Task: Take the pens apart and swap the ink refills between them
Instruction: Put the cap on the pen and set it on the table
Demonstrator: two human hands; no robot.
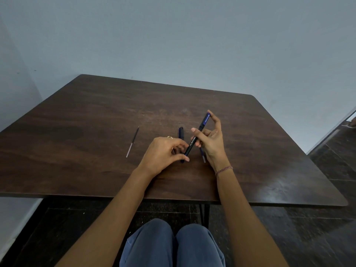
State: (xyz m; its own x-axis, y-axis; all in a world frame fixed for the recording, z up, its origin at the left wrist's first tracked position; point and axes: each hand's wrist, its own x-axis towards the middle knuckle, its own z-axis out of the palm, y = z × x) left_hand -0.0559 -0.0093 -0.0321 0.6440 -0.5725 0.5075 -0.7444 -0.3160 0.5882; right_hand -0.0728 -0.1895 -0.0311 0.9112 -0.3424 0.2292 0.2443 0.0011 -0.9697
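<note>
A black pen with a blue cap end (196, 135) is held slanted above the dark wooden table (96, 116). My right hand (212, 139) grips its upper half, index fingertip on the blue top. My left hand (163, 153) pinches the pen's lower end between thumb and fingers. A loose ink refill (132, 142) lies on the table to the left. Behind my left hand a dark blue pen part (181, 132) lies on the table. Another refill end (203, 158) pokes out under my right hand.
The table's near edge (173, 198) runs just above my knees in blue trousers (173, 245). A grey wall stands behind the table. Dark tiled floor (331, 155) shows at the right.
</note>
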